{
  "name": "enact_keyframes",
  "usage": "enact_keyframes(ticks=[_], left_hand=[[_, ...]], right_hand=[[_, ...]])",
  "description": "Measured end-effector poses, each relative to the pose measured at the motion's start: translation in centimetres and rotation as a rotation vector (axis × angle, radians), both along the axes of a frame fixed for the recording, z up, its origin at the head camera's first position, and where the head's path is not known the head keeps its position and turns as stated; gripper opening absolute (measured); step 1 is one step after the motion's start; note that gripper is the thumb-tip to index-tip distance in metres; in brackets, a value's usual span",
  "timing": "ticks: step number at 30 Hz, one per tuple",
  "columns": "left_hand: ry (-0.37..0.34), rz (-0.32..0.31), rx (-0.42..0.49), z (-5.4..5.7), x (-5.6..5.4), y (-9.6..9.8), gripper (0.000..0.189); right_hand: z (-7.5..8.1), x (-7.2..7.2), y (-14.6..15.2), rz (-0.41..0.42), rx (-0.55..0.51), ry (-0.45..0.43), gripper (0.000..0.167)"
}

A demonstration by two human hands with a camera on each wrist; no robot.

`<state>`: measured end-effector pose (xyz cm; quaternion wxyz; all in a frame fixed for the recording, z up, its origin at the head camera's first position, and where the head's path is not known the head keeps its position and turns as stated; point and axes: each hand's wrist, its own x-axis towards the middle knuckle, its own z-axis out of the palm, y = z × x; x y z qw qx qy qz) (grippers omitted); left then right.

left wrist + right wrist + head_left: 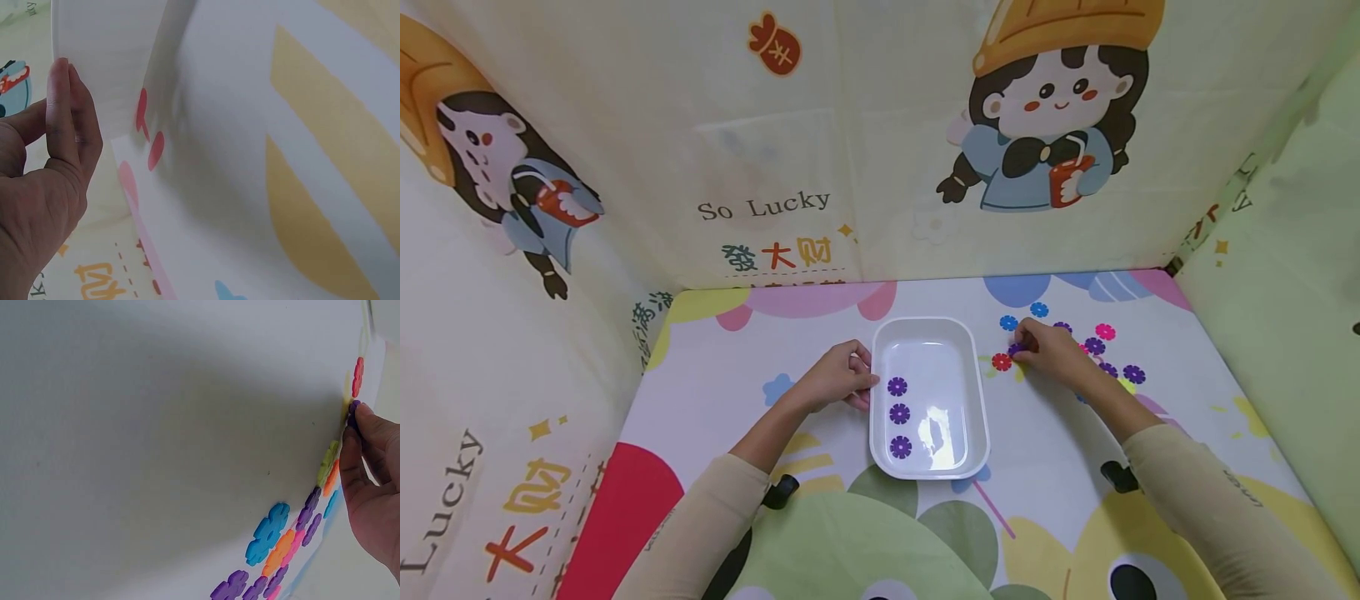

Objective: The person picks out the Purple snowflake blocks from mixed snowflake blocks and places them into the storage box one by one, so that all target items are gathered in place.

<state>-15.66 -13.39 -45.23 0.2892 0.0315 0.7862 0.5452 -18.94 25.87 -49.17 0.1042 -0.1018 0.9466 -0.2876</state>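
Note:
A white tray [981,400] lies on the patterned cloth in front of me. Three purple flower-shaped plastic pieces [899,414] stand in a column along its left inner side. My left hand [838,379] grips the tray's left edge, thumb at the rim and fingers against the outer wall. To the right of the tray, my right hand [1051,352] pinches a purple flower piece [354,414] between thumb and fingers, low over the cloth. A red flower piece [1002,362] lies just left of those fingertips. The right forearm and hand partly cover the loose pieces behind them.
Several loose flower pieces in purple, pink, blue [1039,309], orange [278,553] and green [327,464] lie scattered around the right hand. A printed cloth wall [880,167] rises behind the table, with more cloth walls at left and right.

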Motion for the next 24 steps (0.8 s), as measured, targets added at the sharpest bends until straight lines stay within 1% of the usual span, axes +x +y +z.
enact_keyframes(ticks=[5, 14, 22, 24], left_hand=[[-0.002, 0.003, 0.007, 0.0, 0.0, 0.0, 0.032], [0.003, 0.004, 0.005, -0.1, 0.0, 0.0, 0.031], [0.001, 0.006, 0.014, -0.1, 0.0, 0.0, 0.03], [-0.004, 0.007, 0.016, -0.1, 0.1, 0.0, 0.03]], right_hand=[[0.3, 0.2, 0.0, 0.015, -0.006, 0.019, 0.017], [1.8, 0.7, -0.4, 0.005, -0.019, 0.068, 0.019], [3.3, 0.4, -1.3, 0.06, -0.054, 0.166, 0.02], [3.8, 0.4, -1.6, 0.069, -0.058, 0.173, 0.019]])
